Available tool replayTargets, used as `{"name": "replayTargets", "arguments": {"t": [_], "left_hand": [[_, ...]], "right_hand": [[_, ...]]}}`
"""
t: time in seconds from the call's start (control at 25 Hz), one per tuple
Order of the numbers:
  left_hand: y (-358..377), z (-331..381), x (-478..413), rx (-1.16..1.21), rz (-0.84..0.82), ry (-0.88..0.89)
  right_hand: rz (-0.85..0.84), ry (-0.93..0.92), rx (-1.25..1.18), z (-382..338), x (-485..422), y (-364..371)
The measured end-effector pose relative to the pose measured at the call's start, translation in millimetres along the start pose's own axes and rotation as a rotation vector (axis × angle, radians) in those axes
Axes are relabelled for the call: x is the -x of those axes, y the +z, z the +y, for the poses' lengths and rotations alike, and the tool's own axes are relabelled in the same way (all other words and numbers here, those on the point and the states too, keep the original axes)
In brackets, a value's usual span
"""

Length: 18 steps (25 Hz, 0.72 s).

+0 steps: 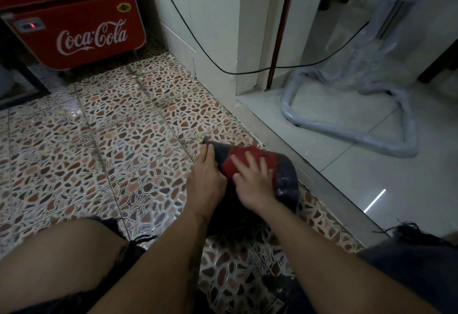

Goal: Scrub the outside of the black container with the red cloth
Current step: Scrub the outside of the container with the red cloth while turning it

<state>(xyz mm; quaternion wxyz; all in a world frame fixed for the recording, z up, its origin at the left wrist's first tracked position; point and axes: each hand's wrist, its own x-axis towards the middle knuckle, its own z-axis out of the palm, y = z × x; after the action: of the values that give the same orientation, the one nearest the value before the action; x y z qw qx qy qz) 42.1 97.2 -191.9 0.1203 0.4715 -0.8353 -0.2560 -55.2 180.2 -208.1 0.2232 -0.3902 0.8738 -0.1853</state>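
Red cloth [260,156] lay on the upper side of the black container [287,177], and the right hand [255,182] pressed it down with the fingers straight and spread, not curled around it. The left hand [205,177] held the container at its left edge, the fingers closed along that edge. The container lay tilted on the pebble-pattern floor tiles [111,140], just beside the step to the white tiles [371,164], with pale marks on its right end. A red Coca-Cola cooler [81,33] stood far at the upper left. A black cable [247,71] hung along the wall, and a plastic-wrapped frame [347,127] rested on the white tiles.
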Motion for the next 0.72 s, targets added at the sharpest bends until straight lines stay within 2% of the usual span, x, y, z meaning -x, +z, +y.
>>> {"name": "replayTargets", "arguments": {"t": [0.08, 0.16, 0.28, 0.4, 0.44, 0.6, 0.72], "left_hand": [[-5.5, -1.2, -12.0, -0.015, -0.028, -0.044], [-9.5, -6.1, -22.0, -0.036, -0.052, -0.03], [-10.6, -4.7, -27.3, 0.005, -0.025, -0.069], [-3.6, -8.4, -6.2, 0.077, 0.046, -0.051], [-1.0, -12.0, 1.4, 0.112, 0.079, -0.032], [2.5, -20.3, -8.6, 0.169, 0.1, -0.071], [-3.0, -20.6, -29.4, 0.138, 0.061, -0.086]], "right_hand": [[0.009, -0.163, -0.012, 1.5, 22.5, 10.9], [0.024, -0.196, 0.049, 26.5, 36.3, 13.3], [0.023, 0.021, 0.072, 61.1, 27.5, 0.3], [0.01, 0.189, 0.012, 45.3, 13.4, -6.5], [0.013, 0.164, -0.004, 31.5, 14.6, -3.1], [0.031, -0.199, -0.051, 2.9, 33.7, 20.9], [0.01, -0.197, -0.025, 25.9, 10.9, 9.4]]}}
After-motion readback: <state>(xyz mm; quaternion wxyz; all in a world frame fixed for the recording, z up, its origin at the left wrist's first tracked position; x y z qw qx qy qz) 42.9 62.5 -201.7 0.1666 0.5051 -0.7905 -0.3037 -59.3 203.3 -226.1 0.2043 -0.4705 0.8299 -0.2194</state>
